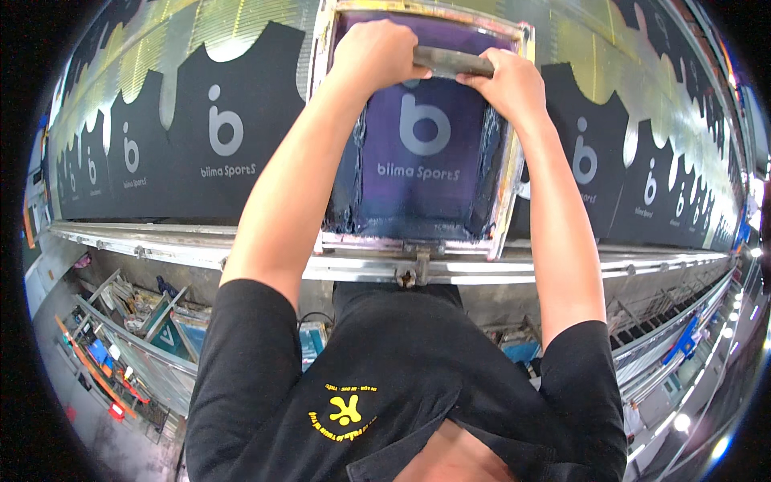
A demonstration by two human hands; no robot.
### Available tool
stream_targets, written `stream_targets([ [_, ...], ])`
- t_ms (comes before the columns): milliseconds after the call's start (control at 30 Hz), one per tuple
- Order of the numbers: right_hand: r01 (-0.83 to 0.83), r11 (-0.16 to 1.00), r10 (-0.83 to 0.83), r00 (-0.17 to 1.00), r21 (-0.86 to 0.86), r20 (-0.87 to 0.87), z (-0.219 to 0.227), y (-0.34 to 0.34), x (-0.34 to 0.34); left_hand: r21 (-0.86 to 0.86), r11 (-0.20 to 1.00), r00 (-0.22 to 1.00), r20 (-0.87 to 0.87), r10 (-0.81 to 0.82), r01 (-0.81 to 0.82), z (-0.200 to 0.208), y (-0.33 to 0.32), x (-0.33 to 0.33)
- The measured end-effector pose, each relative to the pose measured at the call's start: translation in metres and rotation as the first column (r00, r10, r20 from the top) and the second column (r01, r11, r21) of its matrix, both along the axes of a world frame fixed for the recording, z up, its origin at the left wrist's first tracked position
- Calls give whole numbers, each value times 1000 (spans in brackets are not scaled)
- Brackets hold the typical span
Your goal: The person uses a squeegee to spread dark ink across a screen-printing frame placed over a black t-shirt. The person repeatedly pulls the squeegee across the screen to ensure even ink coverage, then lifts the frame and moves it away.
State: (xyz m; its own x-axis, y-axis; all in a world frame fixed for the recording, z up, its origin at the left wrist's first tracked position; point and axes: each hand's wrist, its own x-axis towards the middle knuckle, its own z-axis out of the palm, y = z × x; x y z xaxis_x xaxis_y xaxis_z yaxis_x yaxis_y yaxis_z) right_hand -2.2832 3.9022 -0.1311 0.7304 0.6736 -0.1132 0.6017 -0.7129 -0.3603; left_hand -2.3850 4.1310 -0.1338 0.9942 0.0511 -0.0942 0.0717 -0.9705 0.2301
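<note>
A screen-printing frame lies across the long table in front of me, its edges smeared with ink. Through its purple mesh a pale rounded logo with lettering shows. Thick dark ink coats the mesh along both sides and the near edge. At the far part of the screen, my left hand and my right hand grip opposite ends of a squeegee. The fingers of both hands are wrapped round its handle. The squeegee's lower edge is partly hidden by my fingers.
Black garment panels with the same pale print lie in a row to the left, and more panels to the right. A metal rail runs along the table's near edge. Below it at left stands a rack holding frames.
</note>
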Motion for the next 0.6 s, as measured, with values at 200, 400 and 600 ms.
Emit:
stream_targets([
  [200, -147, 987, 143, 988, 57, 64, -2, -88, -148, -120, 990, 993, -106, 55, -68, 10, -81, -159],
  [400, -235, 967, 243, 966, 98, -84, 17, -90, -143, -201, 976, 919, -394, -1, -85, 48, -75, -152],
  [600, -56, 997, 51, 996, -62, -74, 44, 10, 10, -15, 1000, 984, -180, 12, -15, 52, 13, 6],
])
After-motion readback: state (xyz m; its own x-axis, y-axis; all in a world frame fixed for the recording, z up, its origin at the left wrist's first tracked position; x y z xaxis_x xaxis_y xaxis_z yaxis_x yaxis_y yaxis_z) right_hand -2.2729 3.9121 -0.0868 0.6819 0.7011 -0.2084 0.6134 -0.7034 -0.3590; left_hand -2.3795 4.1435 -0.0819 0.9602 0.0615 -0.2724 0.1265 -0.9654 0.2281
